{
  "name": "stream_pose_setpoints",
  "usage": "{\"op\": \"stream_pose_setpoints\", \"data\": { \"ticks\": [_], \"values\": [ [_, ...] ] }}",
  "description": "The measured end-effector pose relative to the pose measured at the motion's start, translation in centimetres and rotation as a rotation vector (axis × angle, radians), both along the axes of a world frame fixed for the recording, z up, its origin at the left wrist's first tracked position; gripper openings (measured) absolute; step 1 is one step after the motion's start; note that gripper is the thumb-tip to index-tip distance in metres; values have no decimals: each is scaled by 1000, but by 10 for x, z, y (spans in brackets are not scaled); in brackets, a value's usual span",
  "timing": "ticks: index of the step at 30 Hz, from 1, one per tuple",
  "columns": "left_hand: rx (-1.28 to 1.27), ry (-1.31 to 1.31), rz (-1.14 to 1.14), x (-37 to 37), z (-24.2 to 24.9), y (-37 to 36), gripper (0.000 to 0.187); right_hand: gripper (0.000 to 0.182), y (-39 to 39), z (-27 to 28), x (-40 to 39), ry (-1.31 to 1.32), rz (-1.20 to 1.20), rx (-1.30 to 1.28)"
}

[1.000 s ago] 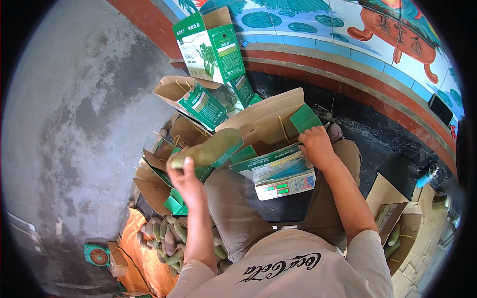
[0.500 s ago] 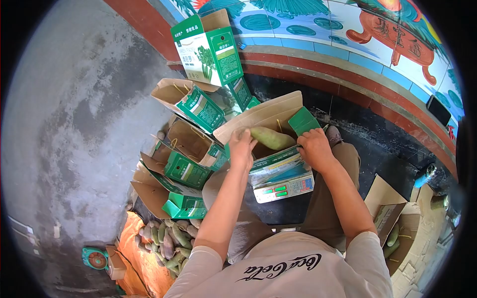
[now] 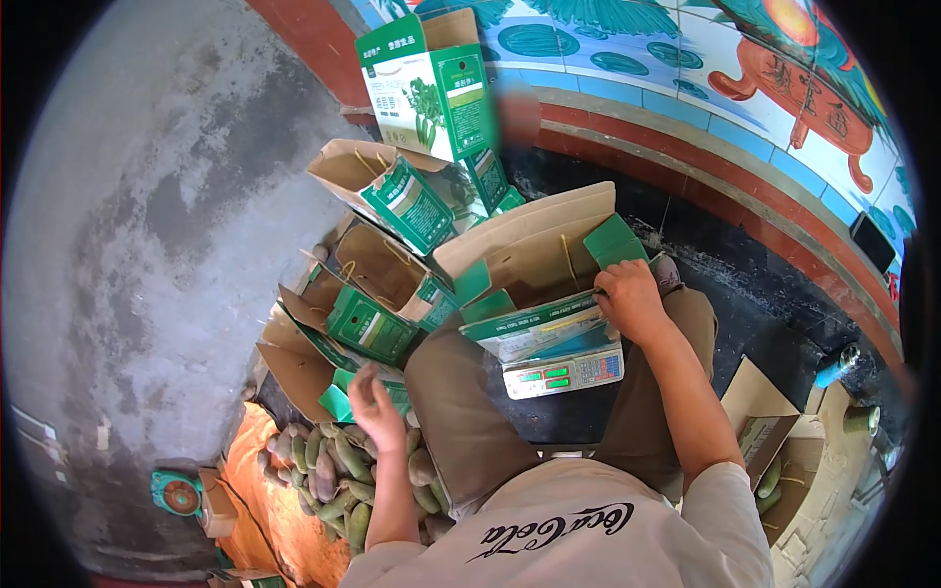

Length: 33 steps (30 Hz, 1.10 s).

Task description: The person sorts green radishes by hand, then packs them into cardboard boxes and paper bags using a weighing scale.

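Note:
A green-and-white carton [image 3: 534, 320] with its top open stands on a digital scale [image 3: 564, 376] between my knees. My right hand [image 3: 630, 297] is closed on the carton's near rim at its right end. My left hand [image 3: 376, 404] is empty, fingers apart and a little blurred, over the near edge of the left-hand cartons. Just below it lies a heap of long green radishes [image 3: 333, 475], some of them brownish purple, on an orange sheet [image 3: 257, 461]. The carton's inner back wall shows, but its bottom is hidden behind the near wall.
Several open green cartons [image 3: 377, 323] stand to the left, with another carton [image 3: 421, 93] stacked at the back. At right, a brown box [image 3: 784, 470] holds green radishes. A bottle [image 3: 836, 367] stands beyond it. A painted tile wall [image 3: 667, 59] bounds the far side.
My left hand has let go of the radish at the carton and swung down-left toward the heap. That radish is out of sight. My right hand stays on the rim.

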<state>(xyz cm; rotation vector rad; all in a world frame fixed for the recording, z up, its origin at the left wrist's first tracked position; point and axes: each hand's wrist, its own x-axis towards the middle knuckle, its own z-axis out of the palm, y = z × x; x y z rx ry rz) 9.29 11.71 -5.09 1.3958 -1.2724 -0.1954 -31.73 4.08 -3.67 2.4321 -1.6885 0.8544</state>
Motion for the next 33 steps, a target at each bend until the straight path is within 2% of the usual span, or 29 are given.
{"op": "stream_pose_setpoints", "data": {
  "ticks": [2,4,6,8,10,12,14,17,20,33],
  "values": [
    [70,-68,158,38,-34,34,18,16,-1,1,1,-3,7,-8],
    [140,-371,222,67,-66,72,16,17,0,2,1,-9,14,-18],
    [367,-436,303,75,-90,113,16,17,0,0,2,2,10,-20],
    [519,-517,376,104,-149,160,15,17,0,0,3,9,7,-28],
    [830,-394,365,115,-179,203,24,18,0,0,4,14,9,-42],
    [1107,-474,430,127,-225,249,39,18,0,0,4,11,7,-53],
    [1452,-511,394,117,-229,279,54,18,0,0,5,12,10,-65],
    [1765,-441,322,100,-230,296,54,17,1,2,6,15,11,-79],
    [1838,-411,277,91,-232,290,54,17,2,2,7,13,9,-88],
    [1826,-486,149,76,-227,263,55,17,1,1,8,11,5,-90]
  ]
}}
